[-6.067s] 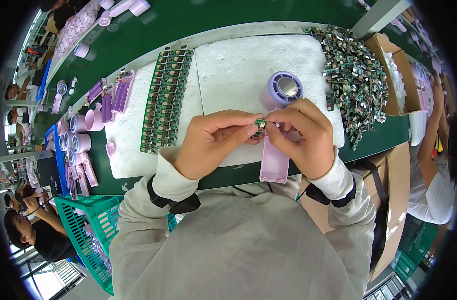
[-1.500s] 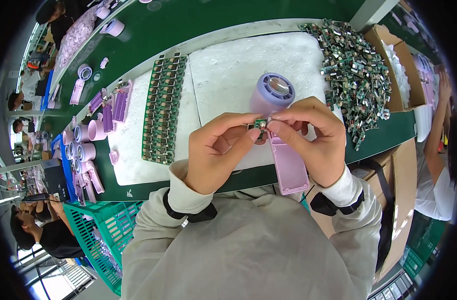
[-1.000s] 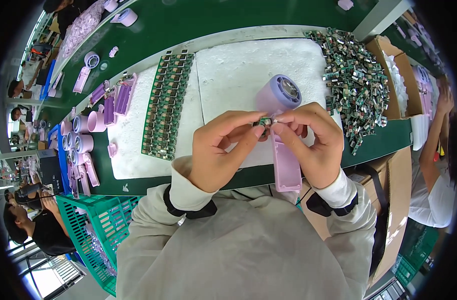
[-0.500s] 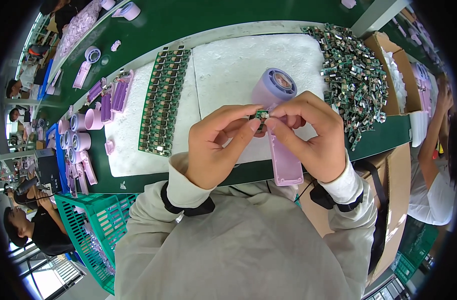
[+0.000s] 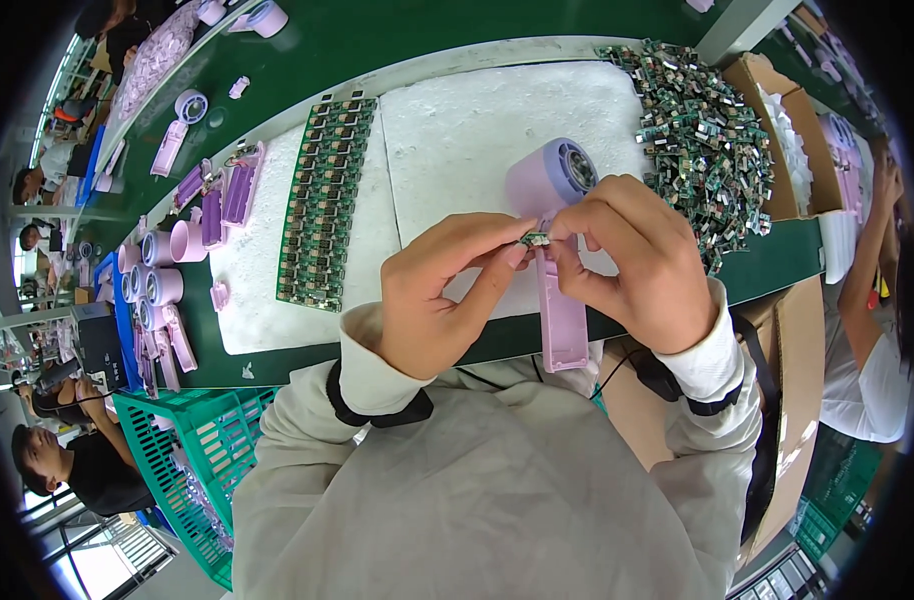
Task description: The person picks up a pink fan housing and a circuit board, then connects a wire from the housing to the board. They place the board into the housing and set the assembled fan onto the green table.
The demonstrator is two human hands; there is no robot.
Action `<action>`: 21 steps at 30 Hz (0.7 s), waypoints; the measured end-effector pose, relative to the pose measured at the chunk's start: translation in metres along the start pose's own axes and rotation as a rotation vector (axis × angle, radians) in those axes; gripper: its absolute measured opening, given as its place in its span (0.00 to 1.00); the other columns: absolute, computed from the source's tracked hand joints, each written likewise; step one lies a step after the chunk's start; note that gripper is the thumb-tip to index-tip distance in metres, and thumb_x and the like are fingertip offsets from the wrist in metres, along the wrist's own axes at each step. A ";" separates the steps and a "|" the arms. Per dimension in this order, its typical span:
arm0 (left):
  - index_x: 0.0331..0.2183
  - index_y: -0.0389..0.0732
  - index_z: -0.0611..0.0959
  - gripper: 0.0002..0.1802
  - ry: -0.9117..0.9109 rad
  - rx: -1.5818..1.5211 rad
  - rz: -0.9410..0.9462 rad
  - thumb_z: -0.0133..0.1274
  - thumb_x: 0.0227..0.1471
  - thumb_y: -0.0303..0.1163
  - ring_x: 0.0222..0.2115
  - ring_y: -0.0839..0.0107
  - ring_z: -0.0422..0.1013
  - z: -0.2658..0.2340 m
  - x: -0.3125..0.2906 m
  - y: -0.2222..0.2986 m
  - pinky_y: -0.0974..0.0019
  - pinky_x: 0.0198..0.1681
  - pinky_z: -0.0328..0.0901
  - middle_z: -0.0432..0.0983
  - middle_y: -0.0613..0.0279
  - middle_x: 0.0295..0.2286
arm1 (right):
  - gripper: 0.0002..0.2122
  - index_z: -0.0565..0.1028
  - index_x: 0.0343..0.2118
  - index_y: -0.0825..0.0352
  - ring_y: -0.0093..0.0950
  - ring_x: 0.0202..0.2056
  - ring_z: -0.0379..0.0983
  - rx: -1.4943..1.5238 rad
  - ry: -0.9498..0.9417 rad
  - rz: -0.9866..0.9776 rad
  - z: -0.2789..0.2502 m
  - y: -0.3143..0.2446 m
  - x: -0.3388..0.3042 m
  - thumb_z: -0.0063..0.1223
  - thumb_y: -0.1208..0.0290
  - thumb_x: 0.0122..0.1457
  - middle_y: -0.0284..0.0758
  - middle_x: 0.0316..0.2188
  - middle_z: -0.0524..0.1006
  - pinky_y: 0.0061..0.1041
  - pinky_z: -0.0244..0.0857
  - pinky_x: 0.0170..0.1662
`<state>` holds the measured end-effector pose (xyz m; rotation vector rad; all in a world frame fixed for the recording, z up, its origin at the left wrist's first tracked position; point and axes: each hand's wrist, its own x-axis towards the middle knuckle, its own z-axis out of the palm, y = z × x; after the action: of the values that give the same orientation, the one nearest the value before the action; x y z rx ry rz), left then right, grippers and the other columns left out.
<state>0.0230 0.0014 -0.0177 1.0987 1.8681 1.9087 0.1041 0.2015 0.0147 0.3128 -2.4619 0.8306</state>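
Note:
A small green circuit board is pinched between the thumb and forefinger of my left hand. Beneath it lies a pink, hair-dryer-shaped housing with a hollow open handle pointing towards me. Its round, lilac-rimmed head is tilted to the right on the white foam sheet. My right hand is closed around the housing's neck, its fingertips beside the board's right end. Those fingers partly cover the neck, so their exact grip there is hidden.
A panel of joined circuit boards lies left on the foam sheet. Loose boards form a heap at right, beside a cardboard box. Pink housings stand left, above a green basket. Co-workers sit on both sides.
The housing has rolled, turning its round head to face right and its handle more side-on. My right hand has turned with it. The board now shows nearly edge-on.

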 end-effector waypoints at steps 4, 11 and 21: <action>0.48 0.35 0.85 0.17 -0.006 0.127 0.086 0.56 0.56 0.13 0.38 0.67 0.80 0.000 0.001 0.000 0.68 0.41 0.75 0.82 0.52 0.40 | 0.12 0.78 0.31 0.67 0.31 0.26 0.70 -0.027 -0.049 -0.019 -0.007 0.000 0.000 0.65 0.83 0.42 0.34 0.28 0.72 0.29 0.66 0.29; 0.48 0.35 0.85 0.18 -0.067 0.209 0.121 0.56 0.56 0.13 0.39 0.67 0.80 -0.004 0.002 0.000 0.68 0.42 0.75 0.82 0.52 0.41 | 0.11 0.79 0.32 0.67 0.30 0.26 0.70 0.018 -0.065 -0.050 -0.010 0.004 0.000 0.65 0.83 0.45 0.34 0.27 0.72 0.28 0.66 0.29; 0.49 0.33 0.84 0.17 0.054 -0.081 -0.029 0.55 0.57 0.13 0.39 0.67 0.80 0.004 -0.003 -0.001 0.69 0.44 0.76 0.81 0.51 0.42 | 0.06 0.78 0.33 0.71 0.22 0.26 0.68 0.265 0.034 0.233 0.015 -0.006 -0.009 0.62 0.83 0.52 0.33 0.27 0.73 0.22 0.64 0.29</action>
<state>0.0273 0.0025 -0.0200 0.9994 1.8068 1.9972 0.1083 0.1879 0.0032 0.1034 -2.3871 1.2549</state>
